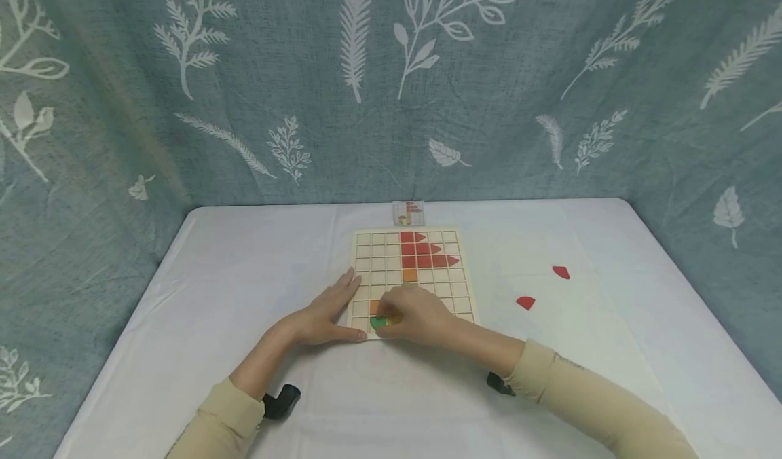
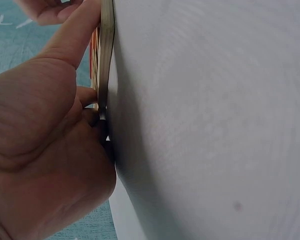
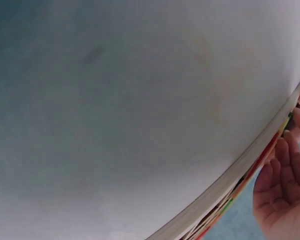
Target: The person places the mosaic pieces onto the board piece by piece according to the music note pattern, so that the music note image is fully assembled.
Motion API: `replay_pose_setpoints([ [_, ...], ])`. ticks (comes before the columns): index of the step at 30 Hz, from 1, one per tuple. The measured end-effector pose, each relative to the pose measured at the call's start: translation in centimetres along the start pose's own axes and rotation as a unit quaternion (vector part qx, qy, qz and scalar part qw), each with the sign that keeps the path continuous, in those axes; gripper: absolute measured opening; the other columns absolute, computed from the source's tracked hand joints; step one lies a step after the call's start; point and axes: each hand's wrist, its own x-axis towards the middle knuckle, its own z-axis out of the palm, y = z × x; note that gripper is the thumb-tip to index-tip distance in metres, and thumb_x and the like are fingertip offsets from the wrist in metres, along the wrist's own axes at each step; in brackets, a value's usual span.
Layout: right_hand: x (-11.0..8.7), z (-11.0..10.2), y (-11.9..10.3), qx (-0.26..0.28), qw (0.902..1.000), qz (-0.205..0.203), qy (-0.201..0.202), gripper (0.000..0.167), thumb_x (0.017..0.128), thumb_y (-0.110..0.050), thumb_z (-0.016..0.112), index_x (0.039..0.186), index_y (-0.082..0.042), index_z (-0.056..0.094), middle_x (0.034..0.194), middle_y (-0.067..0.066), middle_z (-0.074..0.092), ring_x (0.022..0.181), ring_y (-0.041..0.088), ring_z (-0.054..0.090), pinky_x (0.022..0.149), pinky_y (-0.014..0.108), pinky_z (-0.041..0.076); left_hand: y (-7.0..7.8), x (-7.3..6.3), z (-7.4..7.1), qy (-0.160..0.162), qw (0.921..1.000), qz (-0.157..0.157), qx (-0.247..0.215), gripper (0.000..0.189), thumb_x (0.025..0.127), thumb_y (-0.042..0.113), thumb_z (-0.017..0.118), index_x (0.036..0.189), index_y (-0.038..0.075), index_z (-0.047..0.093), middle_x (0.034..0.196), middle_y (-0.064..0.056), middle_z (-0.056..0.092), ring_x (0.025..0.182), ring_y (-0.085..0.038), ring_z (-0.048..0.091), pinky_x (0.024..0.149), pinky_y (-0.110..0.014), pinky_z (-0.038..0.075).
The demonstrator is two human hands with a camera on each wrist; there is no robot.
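A pale wooden grid board point(image 1: 379, 250) lies on the table. My left hand point(image 1: 324, 313) rests along its left edge, fingers stretched out and thumb at the near left corner; the left wrist view shows the thumb point(image 2: 72, 37) against the board's side. Over the near rows, my right hand point(image 1: 418, 313) pinches a green piece point(image 1: 377, 323) between thumb and fingers, low at the board. Beside it, a yellow piece point(image 1: 395, 320) is partly covered by this hand. Red pieces point(image 1: 423, 261) fill cells in the far rows, with an orange square point(image 1: 409, 275) below them.
Two loose red quarter-round pieces, one nearer point(image 1: 526, 302) and one farther point(image 1: 561, 271), lie right of the board. A small pattern card point(image 1: 408, 213) sits behind it. A patterned blue-green curtain point(image 1: 366, 140) hangs behind the white table point(image 1: 263, 255).
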Motion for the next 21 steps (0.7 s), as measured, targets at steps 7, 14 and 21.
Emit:
replay_pose_setpoints([
  [7, -0.2, 0.0, 0.3, 0.019, 0.9998, 0.005, 0.0, 0.014, 0.083, -0.029, 0.078, 0.089, -0.018, 0.072, 0.08, -0.012, 0.063, 0.076, 0.008, 0.051, 0.07, 0.023, 0.046, 0.2, -0.1, 0.0, 0.003, 1.0, 0.003, -0.007, 0.104, 0.084, 0.041, 0.075, 0.155, 0.0, 0.011, 0.162, -0.017, -0.003, 0.148, -0.036, -0.001, 0.117, -0.057, 0.006],
  [14, -1.2, -0.6, 1.6, 0.111, 0.9916, 0.067, -0.001, 0.013, 0.082, -0.033, 0.079, 0.083, -0.026, 0.069, 0.079, -0.017, 0.064, 0.075, 0.005, 0.058, 0.067, 0.023, 0.051, 0.2, 0.0, 0.1, 0.004, 1.0, -0.005, -0.002, 0.105, 0.084, 0.043, 0.075, 0.156, 0.001, 0.011, 0.162, -0.017, -0.003, 0.148, -0.036, 0.0, 0.117, -0.056, 0.005],
  [21, -4.1, -2.7, 3.4, 0.166, 0.9749, 0.142, 0.045, 0.01, 0.083, -0.03, 0.079, 0.088, -0.026, 0.071, 0.084, -0.013, 0.065, 0.078, 0.013, 0.058, 0.067, 0.03, 0.052, 0.1, 0.1, 0.2, 0.009, 0.9997, -0.02, 0.004, 0.107, 0.081, 0.045, 0.076, 0.156, 0.004, 0.012, 0.163, -0.014, -0.003, 0.148, -0.034, 0.0, 0.118, -0.054, 0.007],
])
